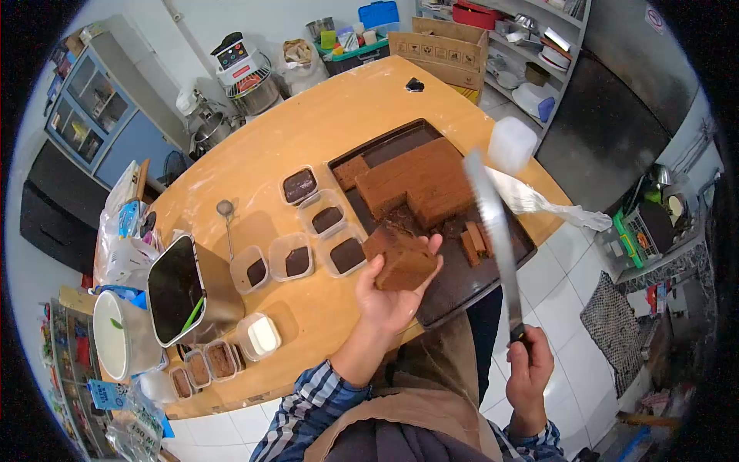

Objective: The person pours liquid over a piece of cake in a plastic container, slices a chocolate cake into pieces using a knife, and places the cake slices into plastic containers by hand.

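My left hand (390, 302) is wrapped round a thick piece of chocolate cake (400, 258), raised over the near edge of a dark baking tray (454, 296). In my right hand (530, 368) is the black handle of a long serrated knife (496, 231), its blade pointing up and away past the tray's right side. On the tray sits a large block of chocolate cake (419, 181) with a notch cut from its near side. Narrow cake strips (476, 242) lie to its right, and a smaller piece (350, 172) rests at its left.
Left of the tray stand several clear plastic tubs with dark contents (296, 262). Further left are a small strainer (225, 209), a deep metal container (219, 285) with a green-handled tool, and a white bucket (115, 339). A white plastic container (513, 145) stands behind the tray's right corner.
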The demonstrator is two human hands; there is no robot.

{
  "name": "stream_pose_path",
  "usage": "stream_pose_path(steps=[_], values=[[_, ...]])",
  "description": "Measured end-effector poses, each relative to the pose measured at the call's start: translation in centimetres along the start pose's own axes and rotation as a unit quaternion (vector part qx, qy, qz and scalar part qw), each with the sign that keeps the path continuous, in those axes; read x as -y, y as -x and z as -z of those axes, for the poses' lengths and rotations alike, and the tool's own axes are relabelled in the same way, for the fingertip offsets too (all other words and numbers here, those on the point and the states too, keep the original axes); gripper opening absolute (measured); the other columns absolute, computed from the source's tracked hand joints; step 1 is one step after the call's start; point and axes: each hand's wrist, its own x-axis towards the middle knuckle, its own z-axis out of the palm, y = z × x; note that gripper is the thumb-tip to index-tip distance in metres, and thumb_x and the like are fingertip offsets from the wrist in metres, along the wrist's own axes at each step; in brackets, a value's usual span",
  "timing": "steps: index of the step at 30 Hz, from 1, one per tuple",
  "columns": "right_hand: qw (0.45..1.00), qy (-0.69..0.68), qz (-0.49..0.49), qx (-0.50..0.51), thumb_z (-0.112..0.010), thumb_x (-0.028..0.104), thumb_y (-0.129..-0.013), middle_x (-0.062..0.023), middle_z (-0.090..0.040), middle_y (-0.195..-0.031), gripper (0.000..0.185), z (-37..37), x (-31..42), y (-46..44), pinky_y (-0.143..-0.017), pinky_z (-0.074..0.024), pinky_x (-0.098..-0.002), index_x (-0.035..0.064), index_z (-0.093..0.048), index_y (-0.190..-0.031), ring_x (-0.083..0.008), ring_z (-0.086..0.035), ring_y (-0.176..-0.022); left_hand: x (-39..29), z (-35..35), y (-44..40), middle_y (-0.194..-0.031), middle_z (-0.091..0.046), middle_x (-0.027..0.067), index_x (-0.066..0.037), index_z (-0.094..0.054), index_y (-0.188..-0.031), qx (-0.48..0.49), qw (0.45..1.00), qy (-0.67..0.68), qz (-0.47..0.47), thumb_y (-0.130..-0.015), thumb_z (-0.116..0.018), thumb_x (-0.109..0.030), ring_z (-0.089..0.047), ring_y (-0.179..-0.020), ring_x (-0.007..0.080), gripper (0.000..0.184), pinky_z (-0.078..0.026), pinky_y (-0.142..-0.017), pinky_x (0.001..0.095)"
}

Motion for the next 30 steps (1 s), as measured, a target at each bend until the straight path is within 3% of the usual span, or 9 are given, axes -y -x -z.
stream_pose_path(steps=[2, 9, 12, 15, 17, 18, 21, 25, 30], values=[[0.997, -0.062, -0.041, -0.034, -0.048, 0.01, -0.094, -0.0029, -0.052, -0.081, 0.027, -0.2, -0.5, 0.1, -0.059, -0.0403, -0.0198, -0.0053, -0.048, -0.117, -0.0067, -0.046, -0.067, -0.3, 0.1, 0.0, -0.13, -0.048, 0.0162, -0.002, -0.044, -0.129, 0.05, 0.996, 0.056, 0.056, -0.083, -0.057, -0.039, -0.047, -0.118, 0.0324, 0.06, -0.037, -0.101, 0.0455], [0.993, -0.093, -0.062, -0.047, -0.051, 0.007, -0.091, -0.0055, -0.054, -0.086, 0.02, -0.4, -1.0, -0.3, -0.068, -0.0436, -0.0252, -0.0047, -0.051, -0.107, -0.0111, -0.05, -0.075, -0.9, 0.7, -0.4, -0.129, -0.049, 0.0151, -0.005, -0.037, -0.137, 0.154, 0.976, 0.067, 0.141, -0.084, -0.049, -0.063, -0.049, -0.116, 0.0275, 0.079, -0.041, -0.097, 0.0425], [0.995, -0.065, -0.051, -0.06, -0.051, 0.005, -0.09, -0.0071, -0.056, -0.084, 0.019, -0.6, -1.8, -0.3, -0.068, -0.0443, -0.0266, -0.0045, -0.05, -0.106, -0.0123, -0.052, -0.075, -0.5, 0.9, -0.3, -0.128, -0.05, 0.012, -0.007, -0.038, -0.136, 0.086, 0.99, 0.043, 0.105, -0.089, -0.047, -0.06, -0.048, -0.119, 0.0253, 0.071, -0.041, -0.098, 0.0444], [0.995, -0.052, -0.062, -0.058, -0.053, 0.005, -0.09, -0.0097, -0.059, -0.081, 0.019, -0.9, -2.1, -0.4, -0.065, -0.0461, -0.03, -0.0037, -0.048, -0.105, -0.0148, -0.055, -0.072, -0.5, 1.4, -0.4, -0.126, -0.052, 0.01, -0.008, -0.039, -0.134, -0.078, 0.978, -0.185, 0.047, -0.088, -0.053, -0.054, -0.049, -0.12, 0.0297, 0.068, -0.045, -0.096, 0.0511], [0.994, -0.054, -0.092, -0.038, -0.055, 0.006, -0.09, -0.0112, -0.06, -0.079, 0.019, -1.1, -2.1, -0.3, -0.061, -0.047, -0.033, -0.0027, -0.047, -0.105, -0.0167, -0.057, -0.068, -0.6, 1.0, -0.4, -0.123, -0.055, 0.01, -0.008, -0.04, -0.132, -0.098, 0.971, -0.215, 0.047, -0.089, -0.056, -0.046, -0.05, -0.119, 0.0291, 0.059, -0.046, -0.094, 0.0495], [0.996, -0.002, -0.091, -0.001, -0.053, 0.003, -0.091, -0.01, -0.059, -0.083, 0.014, -0.9, -2.3, -0.2, -0.057, -0.0457, -0.0253, -0.0007, -0.046, -0.103, -0.012, -0.057, -0.063, -0.6, 0.8, -0.3, -0.121, -0.056, 0.0099, -0.008, -0.041, -0.131, -0.108, 0.966, -0.229, 0.046, -0.09, -0.058, -0.041, -0.051, -0.119, 0.0287, 0.056, -0.047, -0.094, 0.0486], [0.985, 0.168, -0.002, 0.047, -0.055, 0.0, -0.089, -0.0137, -0.061, -0.081, 0.017, -1.2, -1.9, -0.2, -0.058, -0.0469, -0.0286, -0.0016, -0.046, -0.103, -0.0159, -0.059, -0.063, -0.6, 0.4, -0.3, -0.12, -0.056, 0.0106, -0.008, -0.042, -0.128, -0.108, 0.961, -0.248, 0.054, -0.089, -0.063, -0.026, -0.054, -0.115, 0.0278, 0.048, -0.048, -0.094, 0.0451], [0.961, 0.239, 0.126, 0.053, -0.065, 0.005, -0.08, -0.0157, -0.056, -0.072, 0.037, -1.7, -0.5, -0.8, -0.049, -0.0425, -0.0385, -0.0018, -0.054, -0.115, -0.0302, -0.054, -0.055, -0.3, 0.3, -0.3, -0.123, -0.05, 0.0117, -0.005, -0.031, -0.136, -0.158, 0.958, -0.239, 0.018, -0.083, -0.069, -0.007, -0.053, -0.111, 0.0217, 0.065, -0.048, -0.094, 0.0385], [0.958, 0.248, 0.132, 0.065, -0.066, 0.005, -0.078, -0.0129, -0.051, -0.066, 0.04, -1.7, 0.0, -1.0, -0.047, -0.0396, -0.0385, 0.0009, -0.057, -0.116, -0.0287, -0.052, -0.055, -0.7, 0.1, -0.1, -0.119, -0.05, 0.0107, -0.003, -0.027, -0.137, -0.155, 0.96, -0.234, -0.008, -0.08, -0.068, 0.0, -0.054, -0.107, 0.0205, 0.071, -0.048, -0.092, 0.0355]])
